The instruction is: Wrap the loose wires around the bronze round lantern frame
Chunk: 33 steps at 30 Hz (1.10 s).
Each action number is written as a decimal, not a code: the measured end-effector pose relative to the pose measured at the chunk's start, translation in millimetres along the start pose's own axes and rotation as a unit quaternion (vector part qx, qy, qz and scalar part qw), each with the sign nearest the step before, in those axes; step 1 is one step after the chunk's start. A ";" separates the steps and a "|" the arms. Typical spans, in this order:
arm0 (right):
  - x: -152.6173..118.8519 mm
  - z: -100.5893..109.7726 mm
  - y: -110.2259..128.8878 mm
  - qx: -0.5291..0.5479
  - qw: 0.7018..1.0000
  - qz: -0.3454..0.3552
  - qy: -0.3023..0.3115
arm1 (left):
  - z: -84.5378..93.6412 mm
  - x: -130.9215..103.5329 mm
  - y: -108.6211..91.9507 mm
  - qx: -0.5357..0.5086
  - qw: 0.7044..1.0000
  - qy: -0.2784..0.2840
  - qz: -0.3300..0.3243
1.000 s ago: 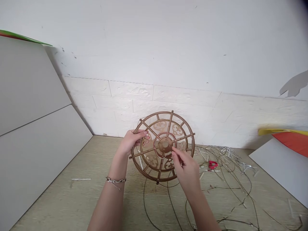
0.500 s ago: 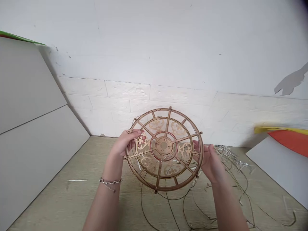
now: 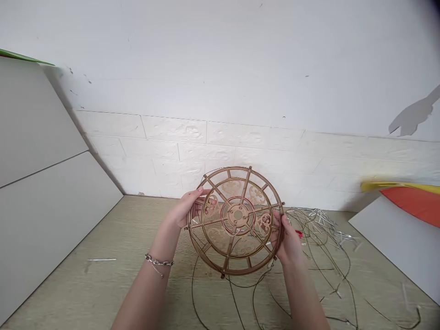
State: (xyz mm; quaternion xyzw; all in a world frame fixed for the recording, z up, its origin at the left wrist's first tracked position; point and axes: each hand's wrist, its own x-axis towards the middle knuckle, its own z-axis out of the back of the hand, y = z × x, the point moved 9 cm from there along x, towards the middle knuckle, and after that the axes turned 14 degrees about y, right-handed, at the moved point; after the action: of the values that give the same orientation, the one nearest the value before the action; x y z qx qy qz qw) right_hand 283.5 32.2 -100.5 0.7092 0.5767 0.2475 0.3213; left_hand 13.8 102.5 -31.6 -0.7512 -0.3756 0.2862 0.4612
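Note:
A round, bronze-coloured openwork lamp frame (image 3: 228, 252) is held up in front of me, tilted toward the camera. It has spokes, scroll panels, a hub with holes and small knobs around its rim. My left hand (image 3: 184, 208) grips its left edge, thumb along the front, other fingers partly hidden behind the frame. At the right edge, my right hand (image 3: 287, 240) holds the rim, with fingers showing through the openings. Thin dark wires (image 3: 237, 300) hang or lie below the frame; where they join it is unclear.
Behind the frame stands a white brick-patterned wall (image 3: 165, 151). Tangled wires and white strips (image 3: 323, 220) lie on the wooden tabletop (image 3: 130, 238) to the right, with a red item (image 3: 299, 234) near my right hand. White panels (image 3: 51, 220) stand at the left; a red-orange sheet (image 3: 409, 204) is at the right.
The lamp frame has turned slightly and sits a little lower. My right hand has moved left and inward with its edge, uncovering more of the wires and the red item.

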 end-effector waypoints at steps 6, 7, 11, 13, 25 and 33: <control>1.5 4.9 4.2 0.045 0.998 0.038 -0.008 | -1.1 1.2 1.1 -0.099 0.994 0.036 0.000; 1.3 5.5 6.2 0.049 0.998 0.050 -0.008 | -3.1 1.1 -0.4 -0.119 0.992 0.048 -0.005; -0.4 8.5 16.6 0.059 0.993 0.100 -0.011 | -16.6 1.7 -3.6 -0.164 0.982 0.087 -0.028; -1.3 11.2 19.7 0.065 0.991 0.113 -0.020 | -24.9 3.3 -2.1 -0.175 0.979 0.096 -0.035; -0.1 13.6 18.0 0.066 0.991 0.114 -0.025 | -21.4 14.1 16.1 -0.167 0.984 0.061 -0.022; -0.9 18.9 21.7 0.057 0.987 0.148 -0.026 | -40.7 19.1 27.0 -0.130 0.986 0.100 -0.019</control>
State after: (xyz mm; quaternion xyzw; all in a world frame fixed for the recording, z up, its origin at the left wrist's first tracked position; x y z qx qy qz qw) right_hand 311.3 25.3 -97.1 0.8099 0.4700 0.2410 0.2551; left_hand 64.1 91.0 -41.0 -0.8222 -0.3758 0.1494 0.4005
